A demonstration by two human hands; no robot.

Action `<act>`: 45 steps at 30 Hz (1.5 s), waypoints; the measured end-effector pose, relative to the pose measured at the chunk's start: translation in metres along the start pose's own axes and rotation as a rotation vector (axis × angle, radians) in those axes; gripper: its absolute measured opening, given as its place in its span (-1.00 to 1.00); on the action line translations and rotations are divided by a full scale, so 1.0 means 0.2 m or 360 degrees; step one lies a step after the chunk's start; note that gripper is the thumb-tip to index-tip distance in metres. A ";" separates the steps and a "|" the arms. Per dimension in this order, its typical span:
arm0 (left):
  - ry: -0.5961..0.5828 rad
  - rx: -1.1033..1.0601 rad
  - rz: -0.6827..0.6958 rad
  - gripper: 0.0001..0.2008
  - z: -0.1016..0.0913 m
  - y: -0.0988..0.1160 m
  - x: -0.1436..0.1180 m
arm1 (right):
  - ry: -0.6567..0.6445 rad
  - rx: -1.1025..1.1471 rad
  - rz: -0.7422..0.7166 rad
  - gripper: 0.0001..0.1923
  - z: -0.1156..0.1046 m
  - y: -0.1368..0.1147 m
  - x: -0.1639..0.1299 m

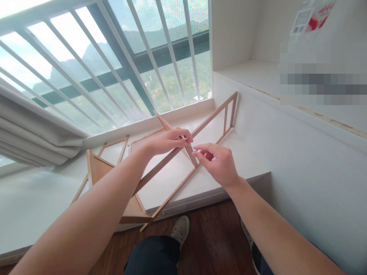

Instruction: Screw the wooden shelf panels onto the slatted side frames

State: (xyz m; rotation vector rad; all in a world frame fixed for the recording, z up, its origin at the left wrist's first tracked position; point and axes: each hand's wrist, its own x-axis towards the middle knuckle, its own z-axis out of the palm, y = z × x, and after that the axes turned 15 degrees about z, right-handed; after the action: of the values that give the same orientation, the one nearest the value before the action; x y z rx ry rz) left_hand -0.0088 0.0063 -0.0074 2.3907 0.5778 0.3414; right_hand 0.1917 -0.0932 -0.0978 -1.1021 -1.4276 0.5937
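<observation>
**Joining a small part to the wooden frame at the centre of the frame**

Pinching is seen at both hands: the left hand (169, 140) is closed on a strut of the wooden frame (160, 168), and the right hand (217, 162) nips a small pale piece (191, 146), too small to identify, between thumb and forefinger, right against the left fingertips. The wooden frame lies on the white ledge (34, 206), from lower left to upper right. The strut is best held firm while the piece is guided in squarely. No container is seen apart from a package (311, 17), upper right, contents unclear.
</observation>
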 end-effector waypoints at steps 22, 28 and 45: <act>-0.0016 0.0022 0.0008 -0.80 0.00 0.00 0.00 | 0.0029 0.0056 0.0088 -0.85 0.01 0.00 0.00; -0.0007 0.0014 0.0001 -0.79 0.00 0.01 0.00 | 0.0026 0.0063 0.0111 -0.86 0.01 -0.01 0.00; -0.0013 0.0050 0.0003 -0.79 0.00 0.00 0.01 | -0.0059 0.0135 0.0295 -0.80 0.03 -0.03 -0.01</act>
State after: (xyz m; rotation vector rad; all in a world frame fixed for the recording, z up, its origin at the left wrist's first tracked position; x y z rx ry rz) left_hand -0.0072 0.0067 -0.0070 2.4220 0.5814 0.3258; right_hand 0.1852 -0.0957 -0.0953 -1.1684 -1.3282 0.8031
